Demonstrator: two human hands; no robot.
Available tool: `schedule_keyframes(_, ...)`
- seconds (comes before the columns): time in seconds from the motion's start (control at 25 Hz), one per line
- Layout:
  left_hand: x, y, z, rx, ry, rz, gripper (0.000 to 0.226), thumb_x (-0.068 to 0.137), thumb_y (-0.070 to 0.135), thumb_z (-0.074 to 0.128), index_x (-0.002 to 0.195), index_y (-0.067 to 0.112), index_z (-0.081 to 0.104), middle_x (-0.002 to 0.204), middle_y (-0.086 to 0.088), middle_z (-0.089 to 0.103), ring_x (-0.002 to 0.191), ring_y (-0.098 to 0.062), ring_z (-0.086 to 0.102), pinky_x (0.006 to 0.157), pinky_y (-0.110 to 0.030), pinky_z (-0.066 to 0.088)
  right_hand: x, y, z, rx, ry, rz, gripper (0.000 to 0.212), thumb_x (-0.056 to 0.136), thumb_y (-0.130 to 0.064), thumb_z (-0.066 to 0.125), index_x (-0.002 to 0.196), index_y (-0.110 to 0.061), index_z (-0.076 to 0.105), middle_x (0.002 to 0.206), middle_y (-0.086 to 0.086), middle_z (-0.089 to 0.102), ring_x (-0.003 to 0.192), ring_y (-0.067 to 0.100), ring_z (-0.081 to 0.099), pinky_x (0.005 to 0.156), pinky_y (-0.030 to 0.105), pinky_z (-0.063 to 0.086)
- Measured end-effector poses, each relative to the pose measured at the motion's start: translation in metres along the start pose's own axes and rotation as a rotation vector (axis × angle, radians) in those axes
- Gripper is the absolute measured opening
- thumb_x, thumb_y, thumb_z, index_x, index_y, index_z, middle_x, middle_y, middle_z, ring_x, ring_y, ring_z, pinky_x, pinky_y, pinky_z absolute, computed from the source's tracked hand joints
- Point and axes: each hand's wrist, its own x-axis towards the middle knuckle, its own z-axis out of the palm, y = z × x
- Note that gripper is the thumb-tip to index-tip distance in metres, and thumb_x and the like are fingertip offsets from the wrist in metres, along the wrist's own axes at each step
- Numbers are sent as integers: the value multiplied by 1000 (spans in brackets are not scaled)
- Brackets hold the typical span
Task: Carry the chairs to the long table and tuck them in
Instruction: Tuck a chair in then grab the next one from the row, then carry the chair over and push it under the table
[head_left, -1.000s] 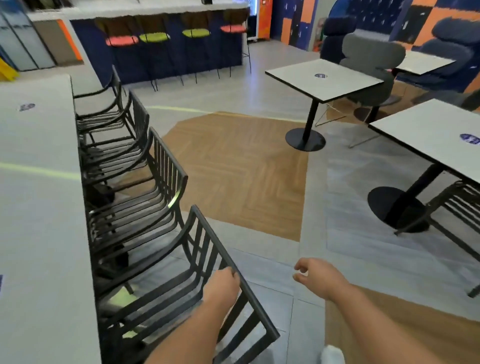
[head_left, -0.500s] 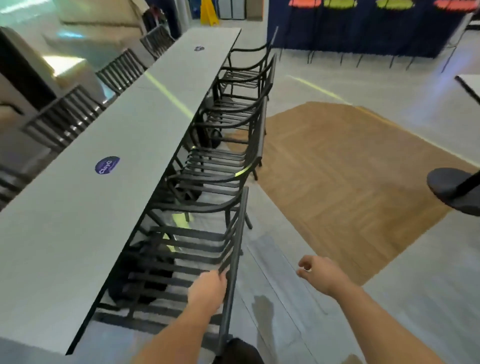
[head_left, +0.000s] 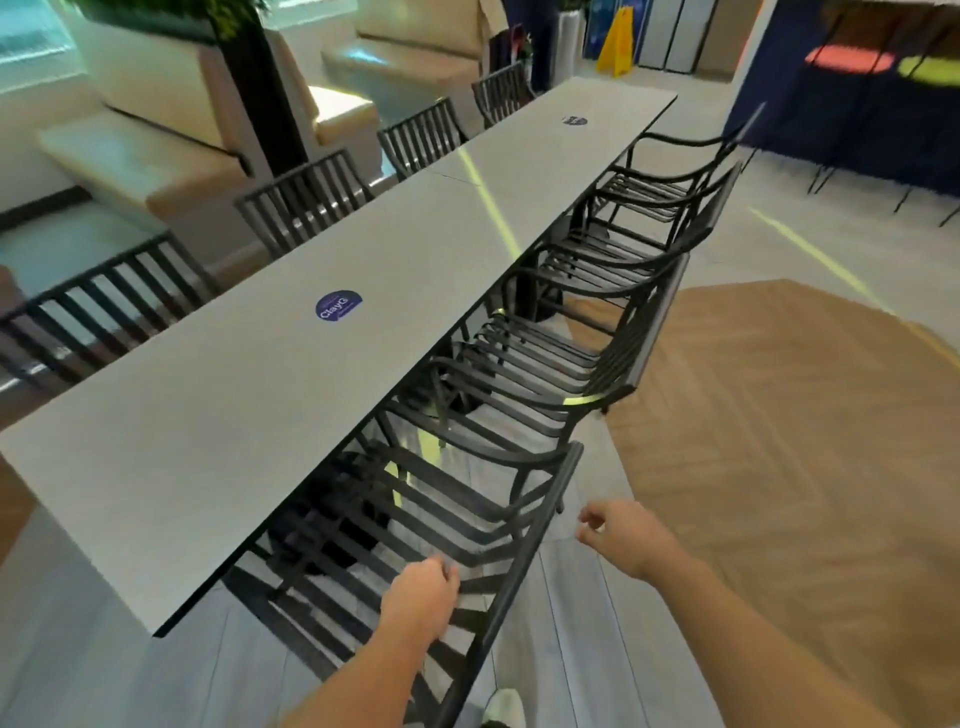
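- Long table (head_left: 291, 395) ran away up and to the left of the gripping hand, its grey top carrying a round blue sticker (head_left: 338, 305) well beyond the hand.
- Nearest chair (head_left: 441, 519), black and slatted, stood pushed partly under the table edge, its seat just ahead of the hand and its back rail running close beside it on the right.
- Three more black chairs (head_left: 613, 312) lined the same side farther ahead, also tucked in.
- Other chair backs (head_left: 306, 200) showed across the table, far to the left.
- Left hand (head_left: 418, 597) hung over the nearest chair's back slats with fingers curled; whether it truly gripped a slat could not be told.
- Right hand (head_left: 626, 535) hovered to the right of the back rail, apart from it, fingers loosely curled and holding nothing.
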Motion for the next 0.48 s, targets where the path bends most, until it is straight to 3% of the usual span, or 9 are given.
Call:
schedule_keyframes(0.28, 8, 12, -9, -109, 49, -96, 39, 106, 50, 36, 114, 25, 64, 93, 6, 66, 82, -15, 62, 72, -32, 50, 55, -26, -26, -69, -79, -197, 24, 99, -39, 60, 118, -26, 65, 111, -2, 67, 103, 17, 63, 93, 35, 52)
schedule_keyframes(0.48, -7, 31, 4, -208, 103, -244, 35, 107, 47, 38, 106, 24, 64, 83, 7, 62, 74, -10, 62, 60, -26, 45, 91, -22, -30, -220, -158, -344, 27, 95, -44, 63, 118, -30, 65, 111, -8, 69, 101, 13, 64, 94, 36, 54)
